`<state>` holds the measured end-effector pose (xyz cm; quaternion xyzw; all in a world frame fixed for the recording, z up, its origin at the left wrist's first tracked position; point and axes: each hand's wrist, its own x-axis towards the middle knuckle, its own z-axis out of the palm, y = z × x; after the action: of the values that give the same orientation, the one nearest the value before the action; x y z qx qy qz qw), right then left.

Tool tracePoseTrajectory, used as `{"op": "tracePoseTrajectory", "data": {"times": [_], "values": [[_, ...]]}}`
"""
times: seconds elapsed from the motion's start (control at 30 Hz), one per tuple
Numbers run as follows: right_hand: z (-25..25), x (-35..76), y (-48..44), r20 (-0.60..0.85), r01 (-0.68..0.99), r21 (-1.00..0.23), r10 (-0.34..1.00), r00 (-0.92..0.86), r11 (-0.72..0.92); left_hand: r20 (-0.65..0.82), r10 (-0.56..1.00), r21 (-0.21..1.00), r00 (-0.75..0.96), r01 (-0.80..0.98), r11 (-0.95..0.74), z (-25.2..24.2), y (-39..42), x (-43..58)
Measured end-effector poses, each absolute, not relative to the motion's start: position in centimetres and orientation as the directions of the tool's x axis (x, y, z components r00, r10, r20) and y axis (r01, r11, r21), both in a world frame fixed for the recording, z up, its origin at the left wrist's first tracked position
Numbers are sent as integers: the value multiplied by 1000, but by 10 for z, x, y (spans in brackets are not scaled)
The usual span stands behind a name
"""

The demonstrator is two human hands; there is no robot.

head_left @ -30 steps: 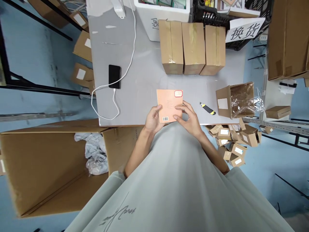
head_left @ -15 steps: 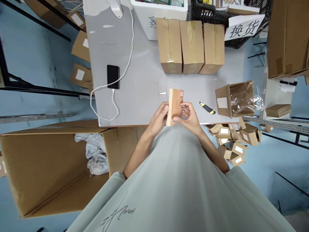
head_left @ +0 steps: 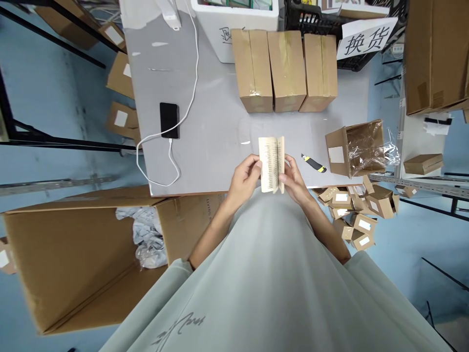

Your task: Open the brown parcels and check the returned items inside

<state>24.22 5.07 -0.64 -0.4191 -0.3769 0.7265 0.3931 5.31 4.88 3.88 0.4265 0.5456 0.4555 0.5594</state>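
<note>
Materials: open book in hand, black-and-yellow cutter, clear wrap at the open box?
Book: paper, matte; thin cream leaves with printed lines.
Cutter: probably a plastic handle, judging by its solid black and yellow colouring; too small to be sure.
Wrap: likely thin plastic, glossy; see-through, crinkled, bright highlights.

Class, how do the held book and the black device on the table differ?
The book is open, held by the left hand and right hand; the black device lies on the table. The book looks pale and printed; the black device is plain and dark. A white cable crosses the black device, not the book. Both look roughly rectangular.
</note>
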Motion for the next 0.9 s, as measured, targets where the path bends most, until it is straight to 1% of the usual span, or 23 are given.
{"op": "tracePoseTrajectory", "data": {"times": [0.13, 0.23, 0.33, 0.5, 0.6, 0.67, 0.77, 0.9], "values": [[-2, 251, 52, -326, -304, -853, 888, -325, -424, -260, 959, 963, -110, -106, 249, 25, 55, 46], [-1, 252, 55, -341, -313, -848, 893, -293, -427, -309, 946, 940, -98, -181, 288, 24, 56, 42], [-3, 251, 58, -353, -316, -839, 885, -303, -443, -336, 941, 925, -45, -203, 321, 30, 56, 40], [-9, 246, 59, -345, -342, -825, 880, -328, -450, -352, 936, 922, 22, -165, 351, 39, 57, 43], [-14, 243, 58, -347, -381, -802, 878, -329, -460, -335, 942, 933, 5, -138, 333, 37, 60, 47], [-18, 241, 57, -379, -390, -779, 863, -333, -492, -320, 947, 941, -8, -121, 317, 35, 62, 48], [-26, 240, 57, -420, -383, -756, 843, -337, -530, -301, 953, 950, -21, -96, 298, 30, 64, 49], [-32, 239, 60, -424, -362, -761, 835, -352, -539, -285, 958, 957, -21, -73, 282, 22, 64, 53]]}}
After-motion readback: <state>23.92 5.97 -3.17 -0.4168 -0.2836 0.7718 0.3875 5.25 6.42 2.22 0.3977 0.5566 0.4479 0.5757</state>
